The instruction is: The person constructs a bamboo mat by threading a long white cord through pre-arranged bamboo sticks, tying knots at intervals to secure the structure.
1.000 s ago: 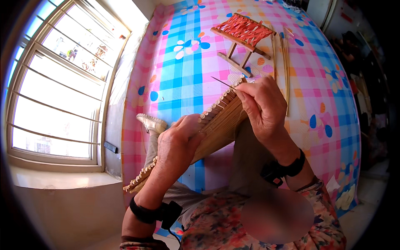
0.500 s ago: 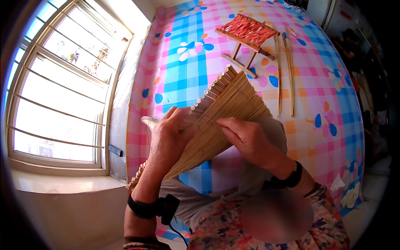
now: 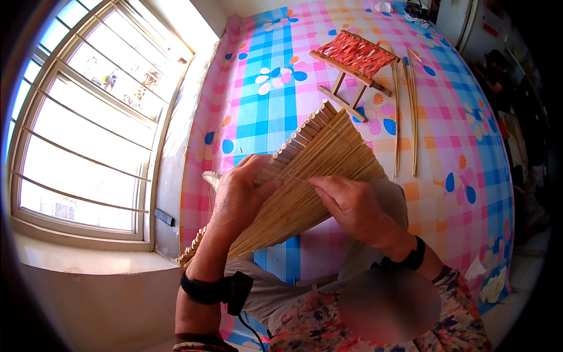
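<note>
A stiff mat of straw-coloured reeds (image 3: 337, 154) lies slanted across my lap, its upper left edge a row of pale, round cut stick ends (image 3: 302, 136). My left hand (image 3: 237, 193) is closed over this edge, thumb on the reed face and fingers partly hidden behind it. On the face, my right hand (image 3: 355, 206) pinches a thin light strand (image 3: 300, 180) between thumb and forefinger. The strand runs from the reeds near my left thumb to my right fingertips. More stick ends (image 3: 193, 246) show beyond my left forearm.
A small wooden stool (image 3: 358, 54) with a red woven seat stands ahead on the checked, flowered floor sheet (image 3: 267, 111). Long thin sticks (image 3: 414, 126) lie beside it. A barred window (image 3: 88, 141) and its sill are at the left. White scraps (image 3: 494, 286) lie at the right.
The whole view has shifted slightly, so the scene sits a little lower and to the right. More of the strand shows at my right fingertips. Both hands keep nearly the same places on the mat.
</note>
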Tool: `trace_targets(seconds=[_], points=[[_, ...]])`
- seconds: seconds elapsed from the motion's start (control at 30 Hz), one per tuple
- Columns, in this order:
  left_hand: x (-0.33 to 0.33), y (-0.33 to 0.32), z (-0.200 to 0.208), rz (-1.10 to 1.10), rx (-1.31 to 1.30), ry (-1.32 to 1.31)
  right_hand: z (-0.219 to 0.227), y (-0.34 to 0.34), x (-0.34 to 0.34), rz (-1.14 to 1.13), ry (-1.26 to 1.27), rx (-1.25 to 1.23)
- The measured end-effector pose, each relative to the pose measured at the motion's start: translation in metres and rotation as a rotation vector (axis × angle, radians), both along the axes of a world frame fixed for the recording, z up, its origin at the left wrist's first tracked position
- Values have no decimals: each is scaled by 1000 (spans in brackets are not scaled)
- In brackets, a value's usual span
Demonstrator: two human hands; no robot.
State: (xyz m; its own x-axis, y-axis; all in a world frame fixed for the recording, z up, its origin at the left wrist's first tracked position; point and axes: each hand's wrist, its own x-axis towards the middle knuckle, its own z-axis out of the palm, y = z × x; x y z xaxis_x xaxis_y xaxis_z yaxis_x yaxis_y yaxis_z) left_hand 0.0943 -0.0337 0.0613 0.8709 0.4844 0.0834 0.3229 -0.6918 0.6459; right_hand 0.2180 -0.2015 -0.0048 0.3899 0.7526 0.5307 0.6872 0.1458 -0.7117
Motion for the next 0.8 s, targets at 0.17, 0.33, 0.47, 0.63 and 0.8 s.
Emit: trace_targets(seconds=[0.17,0.33,0.47,0.63,0.8], points=[[-1,2,-4,-3,-10,-25,-6,2,1,4,-69,41],[1,3,-2,-14,-38,-1,-3,1,1,8,-60,5],[1,3,-4,-18,-52,-9,-3,1,2,8,-121,-15],[1,4,-3,-17,-66,-9,1,1,-2,14,-41,-73],[2,5,-5,-30,-44,-8,-6,7,-3,-46,-78,-51]])
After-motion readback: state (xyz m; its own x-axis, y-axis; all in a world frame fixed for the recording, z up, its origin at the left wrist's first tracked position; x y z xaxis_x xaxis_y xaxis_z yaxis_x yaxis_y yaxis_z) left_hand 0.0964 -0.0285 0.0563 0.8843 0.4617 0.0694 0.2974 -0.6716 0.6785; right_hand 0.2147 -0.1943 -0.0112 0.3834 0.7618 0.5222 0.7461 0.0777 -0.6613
